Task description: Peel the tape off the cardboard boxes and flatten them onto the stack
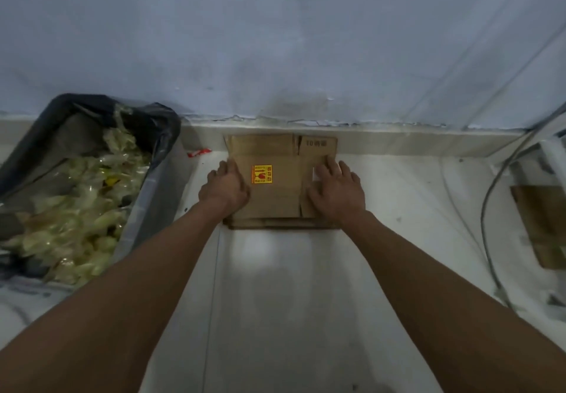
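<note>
Flattened box (277, 192) on stack (275, 223) against wall (275, 40) (bin (153, 184) left, cables (490, 224) right).

We are seeing a white floor (306, 270) carrying a cardboard stack (275, 202), a lined bin (159, 184), cables (487, 233) and a red scrap (199, 152).

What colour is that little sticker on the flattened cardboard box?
The square sticker is yellow with red markings, seen in the head view.

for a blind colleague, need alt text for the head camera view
Both hands, left hand and right hand, press a flattened cardboard box onto a stack against the wall. A bin of peeled tape stands left.
</note>
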{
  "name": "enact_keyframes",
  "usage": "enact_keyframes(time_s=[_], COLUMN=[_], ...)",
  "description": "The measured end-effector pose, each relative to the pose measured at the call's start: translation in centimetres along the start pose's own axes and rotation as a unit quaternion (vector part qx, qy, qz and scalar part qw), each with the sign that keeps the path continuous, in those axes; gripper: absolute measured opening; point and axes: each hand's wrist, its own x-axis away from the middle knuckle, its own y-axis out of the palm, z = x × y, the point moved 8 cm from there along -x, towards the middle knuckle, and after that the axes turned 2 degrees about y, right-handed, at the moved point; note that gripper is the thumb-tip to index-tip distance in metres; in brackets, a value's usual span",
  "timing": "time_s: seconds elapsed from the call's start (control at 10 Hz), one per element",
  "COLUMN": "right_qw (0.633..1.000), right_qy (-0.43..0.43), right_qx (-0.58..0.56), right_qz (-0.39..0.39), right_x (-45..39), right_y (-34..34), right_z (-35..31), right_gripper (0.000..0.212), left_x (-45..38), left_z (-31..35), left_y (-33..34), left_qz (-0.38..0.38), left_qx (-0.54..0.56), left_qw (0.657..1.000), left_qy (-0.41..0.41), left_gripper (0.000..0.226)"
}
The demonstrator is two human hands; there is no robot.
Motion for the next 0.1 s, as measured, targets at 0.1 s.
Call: enact_keyframes(time_s=[0.1], right_qw=[0.998], right_qy=[0.0], right_qx=[0.044], right_qz=[-0.053], right_x=[-0.45], right_y=[-1.21], right_z=[-0.48], right_gripper=[0.056], left_x=[1.27], left_z=[2.04], left_y=[-1.64], left_qz=[-0.007], left_qx=[-0.017], left_qw=[0.999], left_qy=[-0.047], left_gripper=[0.075])
